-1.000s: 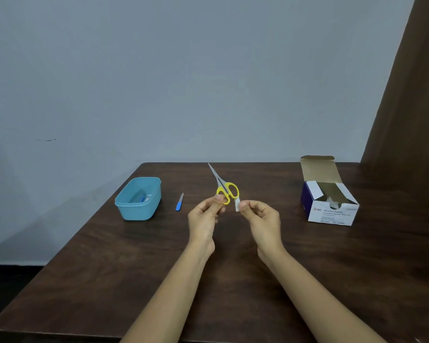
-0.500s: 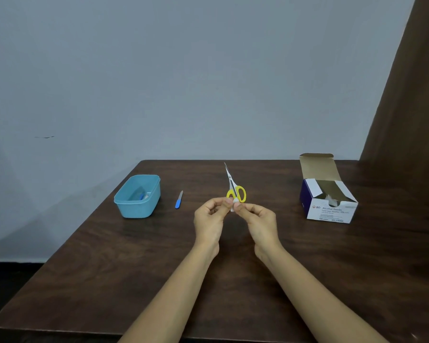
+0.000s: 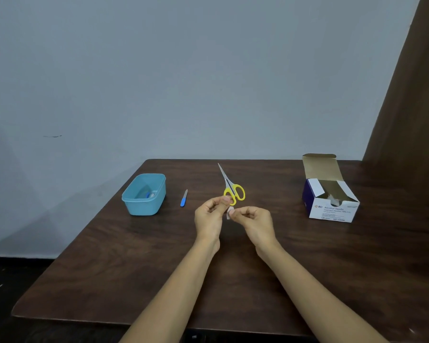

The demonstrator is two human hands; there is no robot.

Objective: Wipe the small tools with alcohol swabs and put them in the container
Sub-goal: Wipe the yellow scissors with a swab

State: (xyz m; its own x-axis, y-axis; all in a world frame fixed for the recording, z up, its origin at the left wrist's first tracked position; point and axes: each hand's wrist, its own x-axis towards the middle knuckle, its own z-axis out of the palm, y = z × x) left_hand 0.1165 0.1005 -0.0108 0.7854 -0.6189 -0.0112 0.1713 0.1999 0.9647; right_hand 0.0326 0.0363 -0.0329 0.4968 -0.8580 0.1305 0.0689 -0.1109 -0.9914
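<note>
At the centre of the frame the left hand [image 3: 209, 214] pinches the scissors [image 3: 233, 189] by the lower yellow handle loop, fingers curled round it. The blades are closed and point to the upper left. Just to its right, the right hand [image 3: 254, 221] pinches a small white swab [image 3: 229, 214] between thumb and fingertips. The swab sits just below the handle loops, between the two sets of fingertips, and I cannot tell whether it touches the handle. The hands are close but not touching.

The likely trouble lies in the grip. The scissors are held by one loop only, so a firm stroke with the swab could make them swivel or slip from the pinch and drop onto the desk [image 3: 134, 268]. If the wipe runs up to the blades, the sharp tip and edges could nick a fingertip or tear the thin swab. The swab is small and pinched at its edge, so it could also fall.

Half a second ago the two hands were pressed together at the handle and the blades stood nearly upright. Now the hands have drawn slightly apart and the blades lean further to the upper left.

Further left on the desk, the blue nail file [image 3: 184, 198] lies untouched, not yet wiped by the look of it. Beyond it the blue container [image 3: 145, 194] already holds something I cannot make out. The open box of alcohol swabs [image 3: 331, 194] stands at the right.
</note>
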